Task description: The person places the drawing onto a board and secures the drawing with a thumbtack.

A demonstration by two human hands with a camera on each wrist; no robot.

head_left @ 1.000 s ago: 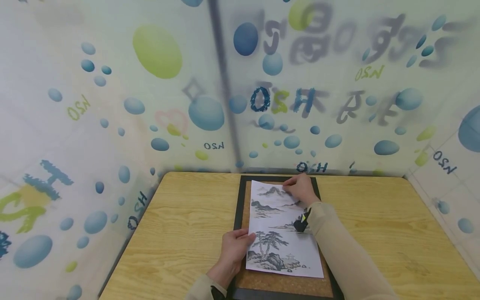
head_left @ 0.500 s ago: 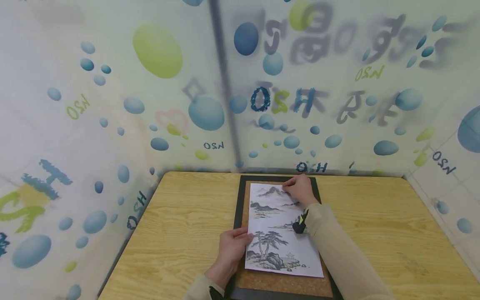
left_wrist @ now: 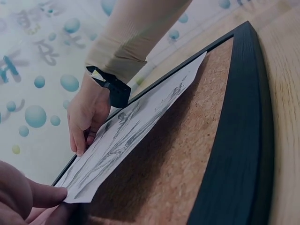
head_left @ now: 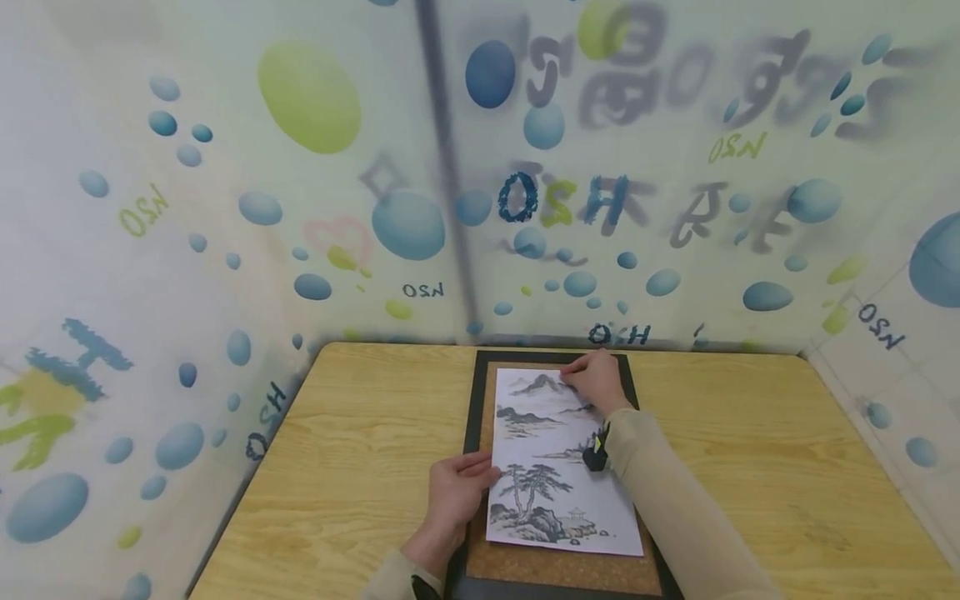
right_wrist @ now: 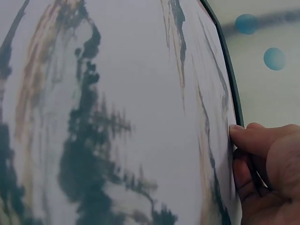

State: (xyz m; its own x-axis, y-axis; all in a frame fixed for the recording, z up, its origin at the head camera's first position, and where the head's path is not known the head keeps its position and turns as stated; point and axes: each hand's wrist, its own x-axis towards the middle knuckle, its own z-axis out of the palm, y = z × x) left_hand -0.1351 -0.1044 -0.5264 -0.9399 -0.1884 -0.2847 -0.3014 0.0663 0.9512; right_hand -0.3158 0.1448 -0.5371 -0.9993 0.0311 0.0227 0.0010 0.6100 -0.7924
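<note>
A white sheet of paper [head_left: 551,437] printed with an ink landscape of mountains, pines and a pavilion lies over a framed cork board [head_left: 570,571]. My left hand [head_left: 455,497] pinches the paper's left edge between thumb and fingers. At the far edge, toward the right corner, my right hand [head_left: 600,383] holds the sheet with thumb and fingertips. In the left wrist view the paper [left_wrist: 136,126] stands raised off the cork [left_wrist: 187,136] along its near side, casting a shadow. Thumb and fingers of the right hand [right_wrist: 267,164] meet at the paper's border in the right wrist view.
The board's black frame [head_left: 472,421] rests on a light wooden table [head_left: 360,433], its far side close to the table's back edge. Behind stands a pale wall covering [head_left: 525,250] with blue and green dots. A black wrist device [head_left: 596,454] hangs over the paper.
The paper's far edge has come slightly toward me, away from the frame's top. My left hand has shifted a little left. The head view has turned slightly. Both hands keep their hold.
</note>
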